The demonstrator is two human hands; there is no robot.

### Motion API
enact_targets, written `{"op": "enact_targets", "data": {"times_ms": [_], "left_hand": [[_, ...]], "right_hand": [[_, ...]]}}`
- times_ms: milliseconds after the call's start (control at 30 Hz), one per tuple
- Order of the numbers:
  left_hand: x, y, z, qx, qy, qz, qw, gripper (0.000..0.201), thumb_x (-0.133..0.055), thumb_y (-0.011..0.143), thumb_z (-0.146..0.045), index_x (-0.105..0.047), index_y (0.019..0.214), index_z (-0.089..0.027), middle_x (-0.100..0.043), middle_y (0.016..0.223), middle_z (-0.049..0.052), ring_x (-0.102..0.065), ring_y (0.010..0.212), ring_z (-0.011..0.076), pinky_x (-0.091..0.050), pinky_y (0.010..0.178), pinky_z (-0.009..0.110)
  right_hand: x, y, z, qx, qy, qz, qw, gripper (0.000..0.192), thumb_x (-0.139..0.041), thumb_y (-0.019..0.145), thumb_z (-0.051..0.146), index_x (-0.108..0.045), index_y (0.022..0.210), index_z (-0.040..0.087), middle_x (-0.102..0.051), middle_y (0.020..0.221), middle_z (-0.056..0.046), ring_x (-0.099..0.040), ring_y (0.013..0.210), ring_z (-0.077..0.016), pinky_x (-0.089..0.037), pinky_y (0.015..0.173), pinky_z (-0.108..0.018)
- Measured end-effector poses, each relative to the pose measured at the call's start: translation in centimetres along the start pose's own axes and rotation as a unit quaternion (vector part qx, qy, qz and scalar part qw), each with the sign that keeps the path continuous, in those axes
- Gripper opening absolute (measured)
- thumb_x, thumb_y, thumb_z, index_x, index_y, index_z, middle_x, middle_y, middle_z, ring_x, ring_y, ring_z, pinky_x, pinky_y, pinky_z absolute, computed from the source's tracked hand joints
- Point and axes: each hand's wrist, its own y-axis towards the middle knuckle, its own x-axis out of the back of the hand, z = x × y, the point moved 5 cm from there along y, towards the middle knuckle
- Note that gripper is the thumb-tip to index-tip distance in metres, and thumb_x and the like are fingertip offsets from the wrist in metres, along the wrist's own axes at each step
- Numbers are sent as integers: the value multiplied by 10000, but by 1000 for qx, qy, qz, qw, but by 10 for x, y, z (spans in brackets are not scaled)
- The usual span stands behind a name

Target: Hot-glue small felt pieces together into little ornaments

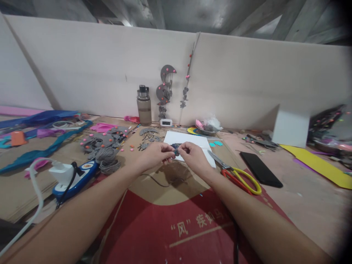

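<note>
A small dark grey-blue piece (176,150) sits between the fingertips of both hands, in front of a white sheet (189,138). My left hand (154,156) pinches it from the left, with fingers curled. From the right, my right hand (193,157) grips it between thumb and forefinger. The fingers partly cover the piece, so its exact shape cannot be made out. A dark cord (156,180) lies on the cardboard below the hands. Scissors (242,179) with red and yellow handles rest by my right forearm. Small turquoise pieces (216,143) lie beyond my right hand.
Left are a ball of grey yarn (106,158), grey felt shapes with pompoms (100,141) and a blue power strip (75,182). A water bottle (144,108) and small clock (166,123) stand at the back. To the right are a black phone (260,169) and yellow sheet (319,167).
</note>
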Motion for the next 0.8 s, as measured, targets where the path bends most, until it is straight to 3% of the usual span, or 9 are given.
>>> {"op": "enact_targets", "data": {"times_ms": [100, 233, 400, 567, 800], "left_hand": [[2, 2, 4, 12, 7, 15, 1000, 245, -596, 729, -331, -682, 869, -149, -667, 674, 61, -577, 550, 127, -450, 533, 229], [7, 1, 1, 0, 54, -38, 998, 261, -604, 709, -318, -698, 904, -172, -664, 655, 45, -589, 559, 137, -427, 509, 220], [5, -5, -13, -34, 147, -66, 986, 158, -584, 693, -279, -695, 694, -166, -613, 547, 9, -514, 477, 112, -354, 476, 213], [7, -6, -14, -38, 157, -99, 982, 155, -571, 703, -266, -670, 651, -159, -597, 522, 7, -503, 477, 110, -344, 489, 217], [25, -4, -8, -55, 184, -196, 962, 192, -547, 742, -293, -685, 723, -160, -624, 584, 8, -544, 548, 124, -377, 546, 228]], "right_hand": [[2, 0, 0, 18, -32, 0, 999, 130, -483, 771, 233, -567, 687, 180, -540, 641, 13, -456, 598, -117, -337, 578, -245], [1, -3, 7, 67, -77, 2, 995, 100, -489, 781, 199, -569, 724, 180, -560, 719, -13, -476, 659, -129, -347, 614, -255], [-3, -9, 20, 131, -122, 10, 984, 85, -498, 780, 141, -560, 736, 177, -560, 783, -34, -489, 725, -142, -364, 659, -264], [-2, -9, 20, 117, -99, 11, 988, 117, -483, 842, 197, -591, 806, 172, -585, 810, -46, -512, 755, -150, -385, 689, -276], [-11, -14, 20, 129, -67, 24, 989, 173, -466, 858, 147, -630, 912, 166, -641, 912, -59, -557, 857, -154, -411, 782, -293]]}}
